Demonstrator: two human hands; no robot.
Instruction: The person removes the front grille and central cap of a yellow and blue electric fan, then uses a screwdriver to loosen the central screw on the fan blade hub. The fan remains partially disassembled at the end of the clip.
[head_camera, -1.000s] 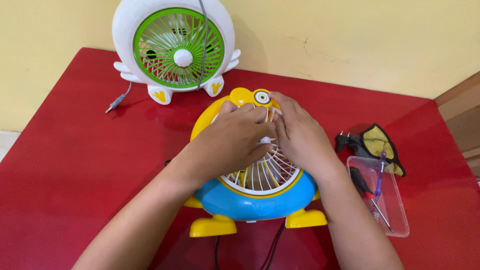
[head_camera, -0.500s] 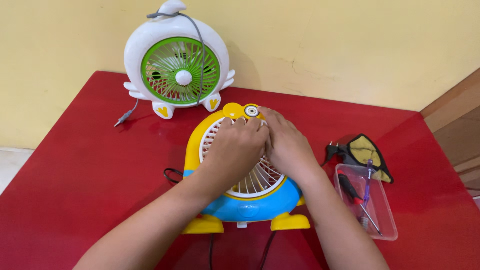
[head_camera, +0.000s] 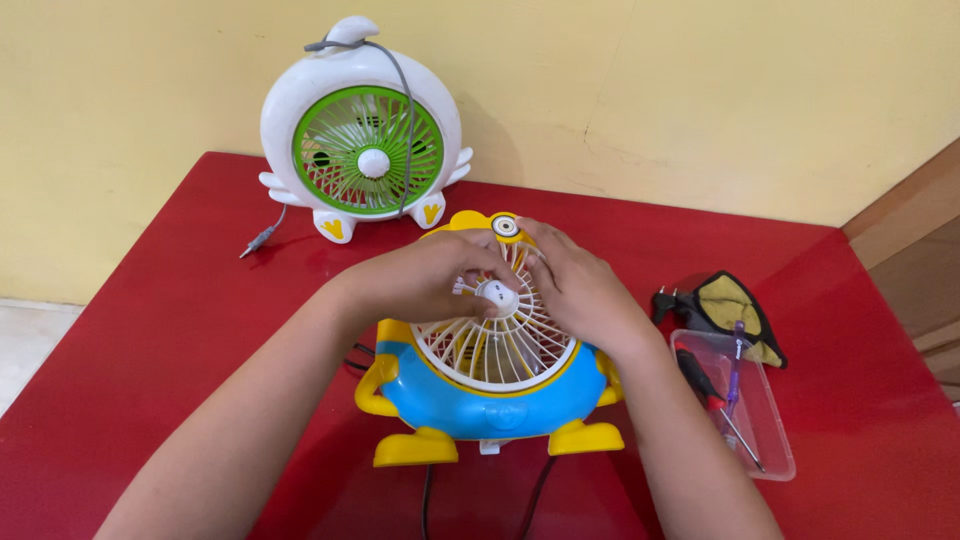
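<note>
Comparing this moment with the view half a second earlier, the left hand (head_camera: 425, 280) has slid from the middle of the white front grille (head_camera: 497, 335) toward its 9 o'clock edge, so the round white hub cap (head_camera: 497, 295) at the grille centre, covered before, is now exposed. The left fingertips (head_camera: 478, 285) are curled and rest just beside that hub; whether they pinch it cannot be told. The right hand (head_camera: 580, 290) lies flat on the grille at about 2 o'clock, fingers bent over the spokes, pressing rather than gripping anything. The yellow-and-blue toy fan (head_camera: 490, 395) lies on its back near the centre of the red table (head_camera: 150, 330), feet toward the person, and it appears turned slightly compared with the earlier view, with a yellow side handle now showing at 9 o'clock. Judging from this, work on the grille has shifted to its centre fastening. At 11 o'clock stands a white-and-green fan (head_camera: 365, 130) against the wall; at 3 o'clock a clear plastic tray (head_camera: 775, 455) holds a red-handled screwdriver (head_camera: 697, 375) and a purple-handled tool (head_camera: 735, 365), with a yellow-and-black cloth (head_camera: 730, 300) just behind.
</note>
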